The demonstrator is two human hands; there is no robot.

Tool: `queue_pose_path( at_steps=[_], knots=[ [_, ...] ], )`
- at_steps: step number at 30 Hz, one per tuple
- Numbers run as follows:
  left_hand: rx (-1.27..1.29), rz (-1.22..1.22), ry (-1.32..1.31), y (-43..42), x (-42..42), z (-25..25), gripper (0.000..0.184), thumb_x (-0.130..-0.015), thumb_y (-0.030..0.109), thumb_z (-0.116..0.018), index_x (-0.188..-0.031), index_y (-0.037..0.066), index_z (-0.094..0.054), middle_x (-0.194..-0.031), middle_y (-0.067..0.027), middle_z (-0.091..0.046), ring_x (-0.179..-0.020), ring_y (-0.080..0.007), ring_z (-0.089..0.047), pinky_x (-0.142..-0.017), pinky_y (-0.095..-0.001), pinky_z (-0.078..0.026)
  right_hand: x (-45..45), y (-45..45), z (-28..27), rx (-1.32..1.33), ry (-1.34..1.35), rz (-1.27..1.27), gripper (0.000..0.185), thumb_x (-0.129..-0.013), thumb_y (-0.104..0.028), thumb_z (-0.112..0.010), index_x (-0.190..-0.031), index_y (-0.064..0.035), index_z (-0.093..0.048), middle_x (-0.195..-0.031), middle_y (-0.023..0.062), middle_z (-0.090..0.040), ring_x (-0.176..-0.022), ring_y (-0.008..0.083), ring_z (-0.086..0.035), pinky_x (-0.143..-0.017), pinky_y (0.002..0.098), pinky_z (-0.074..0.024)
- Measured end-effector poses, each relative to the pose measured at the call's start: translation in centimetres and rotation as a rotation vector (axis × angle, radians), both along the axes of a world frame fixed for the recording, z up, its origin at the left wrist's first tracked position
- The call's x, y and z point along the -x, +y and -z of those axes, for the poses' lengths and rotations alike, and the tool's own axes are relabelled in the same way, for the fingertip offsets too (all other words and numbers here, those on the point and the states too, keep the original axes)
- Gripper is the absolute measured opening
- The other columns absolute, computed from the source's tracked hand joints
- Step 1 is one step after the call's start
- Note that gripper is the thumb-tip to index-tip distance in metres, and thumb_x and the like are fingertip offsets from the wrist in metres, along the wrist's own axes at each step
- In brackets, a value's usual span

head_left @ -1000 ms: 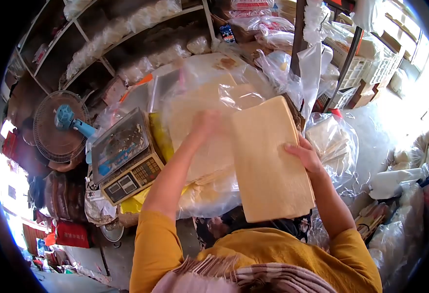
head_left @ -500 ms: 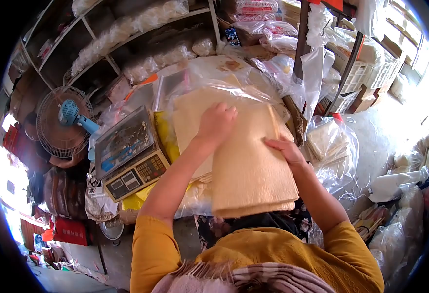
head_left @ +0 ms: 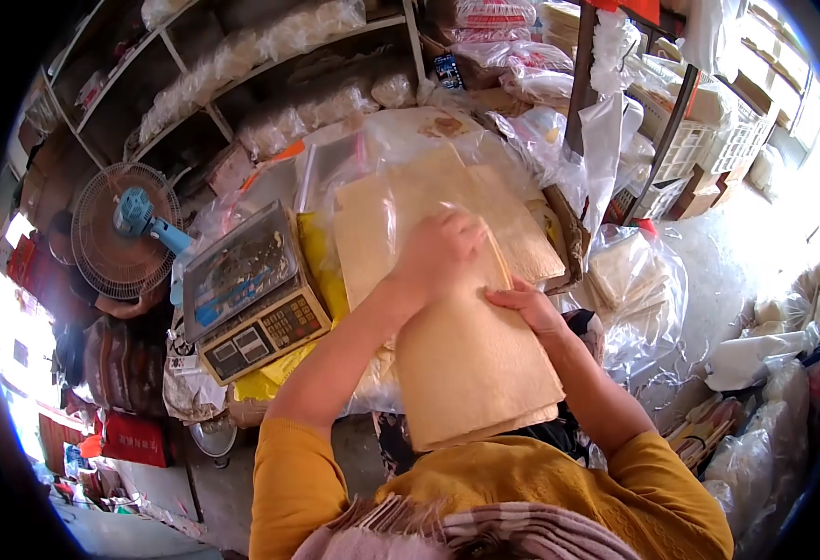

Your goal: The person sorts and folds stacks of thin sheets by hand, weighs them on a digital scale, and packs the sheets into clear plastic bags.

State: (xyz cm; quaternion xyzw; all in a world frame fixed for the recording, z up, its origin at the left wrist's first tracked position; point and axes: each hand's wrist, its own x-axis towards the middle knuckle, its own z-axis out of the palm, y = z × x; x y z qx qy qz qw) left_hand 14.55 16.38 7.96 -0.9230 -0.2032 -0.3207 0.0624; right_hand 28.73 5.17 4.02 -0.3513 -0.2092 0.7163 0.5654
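A folded stack of thin tan sheets (head_left: 480, 373) lies at the front of the table, its lower edge close to my body. My left hand (head_left: 447, 247) is closed at the upper end of this stack, its fingers curled and slightly blurred. At the stack's right edge, my right hand (head_left: 529, 303) grips it, thumb on top and fingers beneath, mostly hidden. More flat tan sheets (head_left: 512, 219) lie spread beyond both hands. Clear plastic film (head_left: 386, 219) shines over part of them.
Left of the sheets stands a scale (head_left: 251, 299) with a littered metal pan. Beyond it is a fan (head_left: 128, 229). Shelves (head_left: 288, 61) with bagged goods line the back. A clear bag of tan sheets (head_left: 629, 285) sits to the right, near a dark post (head_left: 580, 75).
The folded stack has shifted toward my body and slightly left. Both hands have moved down a little, the right one also leftward. More of the flat sheets behind is uncovered.
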Motion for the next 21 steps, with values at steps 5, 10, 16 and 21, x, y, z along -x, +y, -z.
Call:
queue_pose_path(
  at_steps=[5, 10, 16, 21],
  knots=[
    [0.095, 0.086, 0.012, -1.4, 2.6, 0.5, 0.031, -0.075, 0.006, -0.062, -0.106, 0.004, -0.06, -0.094, -0.0109, -0.057, -0.088, -0.0276, -0.055, -0.075, -0.0329, -0.049, -2.2, 0.0, 1.7, 0.044, 0.177, 0.086, 0.029, -0.083, -0.006, -0.057, -0.11, 0.0002, -0.05, -0.093, 0.0124, -0.063, -0.076, 0.0221, -0.065, -0.064, 0.0346, -0.0557],
    [0.611, -0.404, -0.682, -2.3, 6.6, 8.3, 0.034, -0.083, 0.004, -0.055, -0.116, 0.0, -0.055, -0.109, -0.0124, -0.058, -0.099, -0.0213, -0.055, -0.079, -0.0295, -0.049, -1.8, -1.4, 0.4, 0.096, 0.402, 0.059, 0.029, -0.085, -0.015, -0.058, -0.11, -0.0027, -0.051, -0.093, 0.0105, -0.063, -0.078, 0.0199, -0.066, -0.066, 0.0334, -0.0558],
    [1.709, -0.18, -0.823, -5.3, 8.3, 8.5, 0.035, -0.087, 0.011, -0.05, -0.119, -0.004, -0.05, -0.102, -0.0099, -0.062, -0.087, -0.0159, -0.061, -0.074, -0.0249, -0.049, -1.2, 0.8, 2.5, 0.094, 0.205, 0.064, 0.029, -0.083, -0.017, -0.059, -0.108, -0.0038, -0.052, -0.091, 0.0104, -0.062, -0.074, 0.0201, -0.065, -0.063, 0.0322, -0.0548],
    [2.191, 0.763, -1.145, -8.7, 10.8, 9.3, 0.041, -0.087, 0.013, -0.049, -0.125, -0.002, -0.044, -0.113, -0.0099, -0.058, -0.101, -0.0189, -0.057, -0.087, -0.0296, -0.045, -1.5, 1.2, 2.5, 0.165, 0.274, 0.01, 0.033, -0.084, -0.013, -0.058, -0.113, -0.0019, -0.048, -0.093, 0.0109, -0.061, -0.079, 0.0206, -0.064, -0.067, 0.035, -0.0544]
  ],
)
